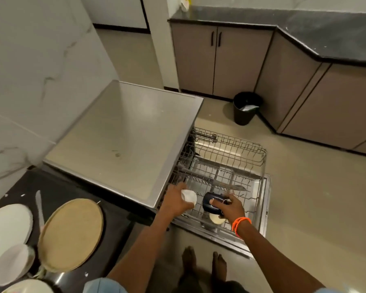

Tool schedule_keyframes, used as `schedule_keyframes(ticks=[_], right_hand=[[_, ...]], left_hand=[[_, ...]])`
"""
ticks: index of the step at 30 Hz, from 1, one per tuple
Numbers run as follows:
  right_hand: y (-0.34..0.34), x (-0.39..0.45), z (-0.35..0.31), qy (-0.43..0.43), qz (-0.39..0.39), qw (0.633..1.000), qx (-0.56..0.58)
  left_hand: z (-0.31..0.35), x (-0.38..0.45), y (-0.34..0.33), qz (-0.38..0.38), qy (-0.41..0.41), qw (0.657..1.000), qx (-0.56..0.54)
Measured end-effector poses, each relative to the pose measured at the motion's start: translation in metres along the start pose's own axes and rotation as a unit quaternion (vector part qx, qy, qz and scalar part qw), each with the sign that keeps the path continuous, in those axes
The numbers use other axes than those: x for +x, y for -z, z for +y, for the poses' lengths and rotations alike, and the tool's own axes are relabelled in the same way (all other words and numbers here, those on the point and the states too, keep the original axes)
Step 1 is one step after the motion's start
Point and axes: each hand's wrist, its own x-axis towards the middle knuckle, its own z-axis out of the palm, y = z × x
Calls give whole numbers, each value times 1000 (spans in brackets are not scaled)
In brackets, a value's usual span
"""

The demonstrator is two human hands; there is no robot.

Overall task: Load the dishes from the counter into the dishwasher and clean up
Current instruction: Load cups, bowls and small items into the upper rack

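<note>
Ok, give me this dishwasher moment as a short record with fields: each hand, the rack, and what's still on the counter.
left hand: left hand holds a small white cup at the rack's near-left edge
right hand: right hand grips a dark blue mug over the rack
rack: upper rack pulled out; a cream bowl sits below the mug
counter: round wooden board, white plates, a knife
floor: black bin by the cabinets
</note>
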Motion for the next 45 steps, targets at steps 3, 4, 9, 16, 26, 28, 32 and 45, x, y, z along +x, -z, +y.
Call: schedule_keyframes(ticks=[3,4,9,16,26,28,32,45], right_hand=[[-9,12,4,31,26,992,-121],[-10,16,4,45,29,986,-159],[-36,61,17,79,3,942,-325],[-75,122,43,106,-54,883,-455],[-107,162,83,137,-50,829,-540],[-110,163,90,130,-47,829,-542],[-115,166,97,117,-41,832,-541],[-123,167,110,127,-27,836,-533]], left_hand=[[-9,32,-27,-37,22,999,1],[-10,41,-34,-50,33,998,0],[-43,97,-64,-90,83,992,-8],[-79,155,-99,-69,81,992,61],[-111,191,-134,-102,48,977,178],[-116,189,-140,-113,47,974,193],[-131,188,-147,-116,48,973,192],[-142,198,-156,-121,49,972,194]])
